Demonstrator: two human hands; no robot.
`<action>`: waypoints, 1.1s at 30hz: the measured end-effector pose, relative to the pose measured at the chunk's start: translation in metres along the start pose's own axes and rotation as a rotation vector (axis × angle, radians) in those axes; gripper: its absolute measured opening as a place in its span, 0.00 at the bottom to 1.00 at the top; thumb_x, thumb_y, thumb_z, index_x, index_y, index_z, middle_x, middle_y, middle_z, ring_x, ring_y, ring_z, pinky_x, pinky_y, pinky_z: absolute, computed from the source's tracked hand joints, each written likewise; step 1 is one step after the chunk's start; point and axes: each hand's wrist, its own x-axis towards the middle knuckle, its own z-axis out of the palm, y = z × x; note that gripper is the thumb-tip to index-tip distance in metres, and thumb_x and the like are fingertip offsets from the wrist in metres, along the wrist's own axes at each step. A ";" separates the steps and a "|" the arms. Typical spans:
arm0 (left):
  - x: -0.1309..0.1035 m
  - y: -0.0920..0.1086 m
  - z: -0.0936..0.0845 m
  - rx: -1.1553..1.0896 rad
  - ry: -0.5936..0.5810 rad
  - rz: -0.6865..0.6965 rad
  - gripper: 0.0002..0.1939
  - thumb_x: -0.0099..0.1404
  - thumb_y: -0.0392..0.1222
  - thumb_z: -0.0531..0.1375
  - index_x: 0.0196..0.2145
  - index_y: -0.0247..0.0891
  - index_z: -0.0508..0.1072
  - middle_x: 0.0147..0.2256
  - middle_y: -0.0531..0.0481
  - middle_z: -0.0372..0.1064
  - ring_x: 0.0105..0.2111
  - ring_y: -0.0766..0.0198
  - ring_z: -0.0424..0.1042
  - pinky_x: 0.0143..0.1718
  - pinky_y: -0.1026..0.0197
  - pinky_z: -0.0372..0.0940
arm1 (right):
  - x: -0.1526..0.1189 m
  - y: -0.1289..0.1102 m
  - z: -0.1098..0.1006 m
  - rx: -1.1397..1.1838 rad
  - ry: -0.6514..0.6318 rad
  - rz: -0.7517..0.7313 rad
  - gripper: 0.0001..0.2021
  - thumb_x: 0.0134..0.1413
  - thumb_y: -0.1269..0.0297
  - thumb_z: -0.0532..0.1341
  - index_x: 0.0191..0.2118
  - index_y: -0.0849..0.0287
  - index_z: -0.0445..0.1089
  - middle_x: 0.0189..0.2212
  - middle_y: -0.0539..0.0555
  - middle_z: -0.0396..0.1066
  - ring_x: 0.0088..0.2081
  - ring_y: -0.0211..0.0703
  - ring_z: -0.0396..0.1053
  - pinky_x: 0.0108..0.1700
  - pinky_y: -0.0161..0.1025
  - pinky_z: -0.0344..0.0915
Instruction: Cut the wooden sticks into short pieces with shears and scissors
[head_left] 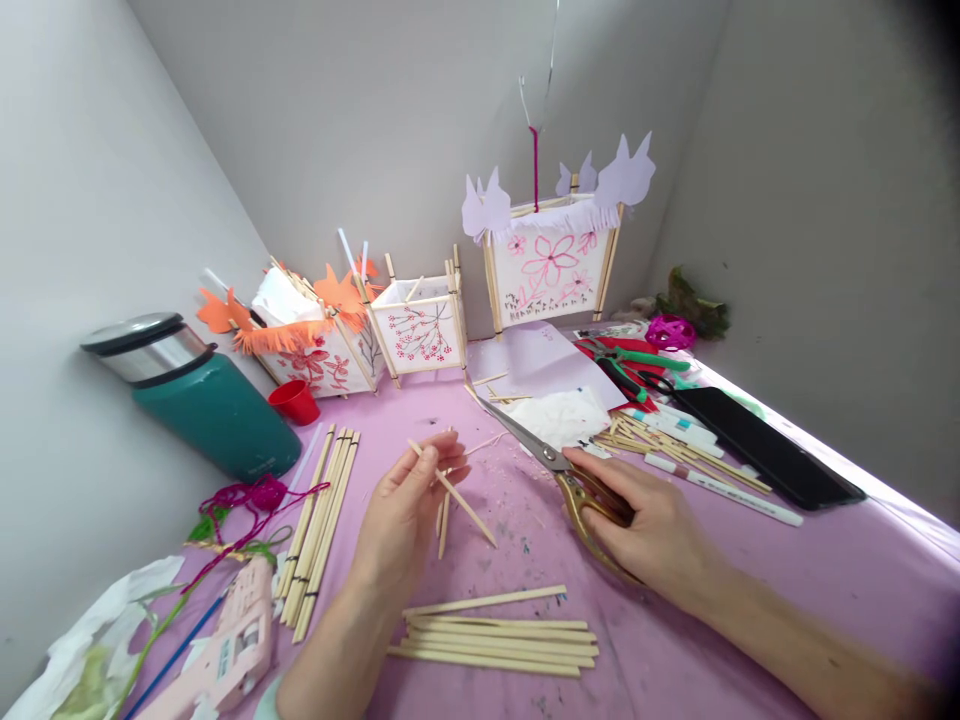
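Observation:
My left hand pinches a thin wooden stick between thumb and fingers, its free end slanting down to the right. Two more short sticks show just under that hand; whether it holds them I cannot tell. In my right hand are scissors with bronze-coloured handles, their blades pointing away to the upper left and looking closed. Below both hands lies a row of square wooden sticks on the purple table cover. To the left, longer sticks bound with black bands lie side by side.
A teal bottle, a red cup and a pink glue gun are at left. Paper lanterns stand behind; another lantern hangs from a wire. Pliers, thin sticks, markers and a black phone lie right.

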 end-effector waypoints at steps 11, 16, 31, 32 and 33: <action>-0.001 0.003 -0.001 0.171 -0.136 -0.137 0.13 0.50 0.40 0.69 0.34 0.35 0.74 0.24 0.55 0.65 0.21 0.69 0.67 0.24 0.64 0.66 | 0.003 0.004 0.001 0.029 0.007 0.025 0.24 0.49 0.70 0.55 0.54 0.54 0.68 0.42 0.51 0.75 0.38 0.43 0.73 0.41 0.39 0.70; 0.000 0.009 -0.009 0.537 -0.305 -0.183 0.11 0.52 0.44 0.67 0.28 0.35 0.72 0.18 0.57 0.62 0.16 0.70 0.63 0.17 0.67 0.57 | 0.003 0.004 0.001 0.035 0.004 0.018 0.24 0.49 0.70 0.56 0.54 0.56 0.68 0.44 0.52 0.74 0.42 0.44 0.73 0.45 0.40 0.69; 0.001 0.034 -0.036 1.246 -0.624 -0.293 0.06 0.52 0.41 0.62 0.24 0.36 0.76 0.22 0.53 0.70 0.24 0.65 0.66 0.25 0.66 0.58 | 0.003 0.006 0.005 0.022 0.007 0.027 0.23 0.49 0.68 0.56 0.53 0.56 0.69 0.45 0.52 0.75 0.42 0.45 0.73 0.46 0.41 0.70; 0.000 0.033 -0.035 1.282 -0.651 -0.311 0.06 0.52 0.42 0.62 0.25 0.36 0.77 0.22 0.53 0.71 0.25 0.65 0.67 0.25 0.66 0.58 | 0.003 0.007 0.005 0.019 0.005 0.027 0.23 0.49 0.68 0.56 0.53 0.56 0.69 0.45 0.52 0.75 0.42 0.45 0.73 0.46 0.41 0.70; -0.001 0.033 -0.034 1.311 -0.668 -0.326 0.07 0.52 0.42 0.62 0.26 0.37 0.77 0.23 0.52 0.72 0.25 0.64 0.68 0.26 0.66 0.58 | 0.003 0.007 0.005 0.016 0.002 0.026 0.23 0.48 0.68 0.56 0.53 0.56 0.69 0.45 0.52 0.75 0.42 0.45 0.73 0.46 0.41 0.70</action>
